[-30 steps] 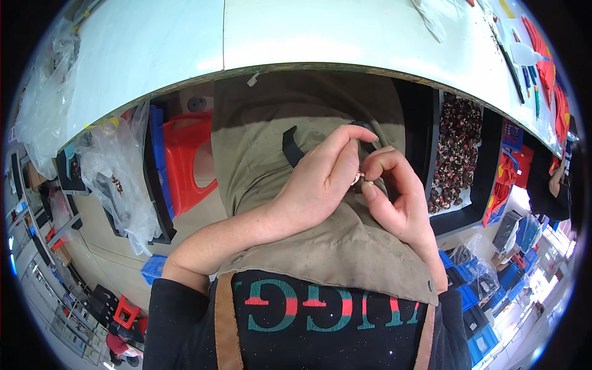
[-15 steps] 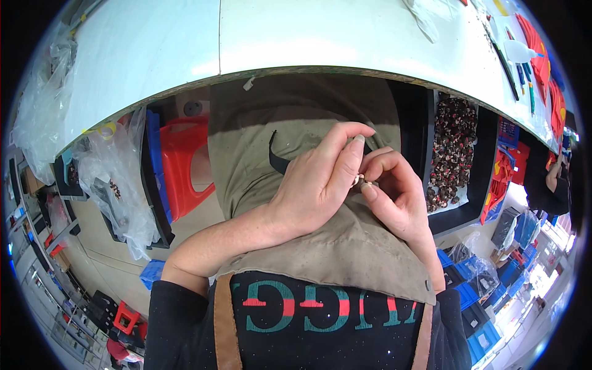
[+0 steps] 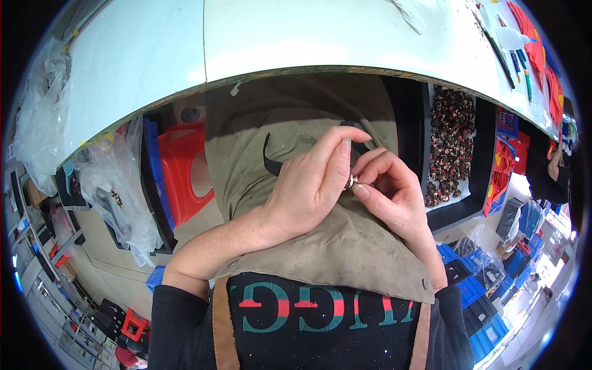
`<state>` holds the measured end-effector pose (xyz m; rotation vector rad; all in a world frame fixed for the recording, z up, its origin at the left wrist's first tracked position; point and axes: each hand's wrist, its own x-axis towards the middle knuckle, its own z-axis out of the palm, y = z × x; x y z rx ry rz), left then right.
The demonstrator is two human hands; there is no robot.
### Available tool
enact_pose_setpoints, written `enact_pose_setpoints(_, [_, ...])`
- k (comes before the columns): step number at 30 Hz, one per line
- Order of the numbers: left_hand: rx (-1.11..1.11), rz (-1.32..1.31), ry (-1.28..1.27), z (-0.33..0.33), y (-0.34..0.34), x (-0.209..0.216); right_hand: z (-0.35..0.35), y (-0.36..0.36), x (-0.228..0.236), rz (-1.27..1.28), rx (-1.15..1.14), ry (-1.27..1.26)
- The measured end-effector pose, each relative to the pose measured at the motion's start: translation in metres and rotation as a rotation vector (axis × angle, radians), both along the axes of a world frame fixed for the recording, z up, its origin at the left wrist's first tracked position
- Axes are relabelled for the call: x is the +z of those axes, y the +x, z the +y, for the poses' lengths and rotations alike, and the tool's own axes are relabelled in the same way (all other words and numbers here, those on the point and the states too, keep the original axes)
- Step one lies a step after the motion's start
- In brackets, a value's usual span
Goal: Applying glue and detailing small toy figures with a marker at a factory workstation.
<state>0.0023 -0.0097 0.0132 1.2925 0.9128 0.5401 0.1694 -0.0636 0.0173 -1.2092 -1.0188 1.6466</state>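
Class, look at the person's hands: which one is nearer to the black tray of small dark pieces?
Right. The right hand is to the left of the black tray; the left hand is farther left, beyond the right hand.

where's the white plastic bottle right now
In the head view, the white plastic bottle is at the upper right on the white table, just above slim blue pen-like tools and left of bright red material.

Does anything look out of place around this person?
A white scrap juts below the white worktop, breaking its edge line. To the left, a crumpled clear plastic bag droops untidily over a black tray. The small piece between the left hand and right hand is too hidden to judge.
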Motion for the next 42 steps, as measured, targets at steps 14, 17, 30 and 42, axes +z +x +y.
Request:
enact_pose_setpoints(14, [0.079, 0.004, 0.043, 0.001, 0.003, -0.004, -0.001, -0.003, 0.002, -0.023, -0.048, -0.032])
enact_pose_setpoints(17, [0.081, 0.011, 0.058, 0.001, 0.003, -0.005, -0.002, -0.002, 0.002, -0.007, -0.057, -0.037])
enact_pose_setpoints(30, [-0.020, 0.036, -0.067, 0.001, 0.003, -0.006, 0.001, -0.009, 0.017, -0.127, -0.073, -0.081])
enact_pose_setpoints(42, [0.012, -0.028, -0.033, -0.001, 0.004, -0.009, 0.000, -0.012, 0.018, -0.104, -0.103, -0.144])
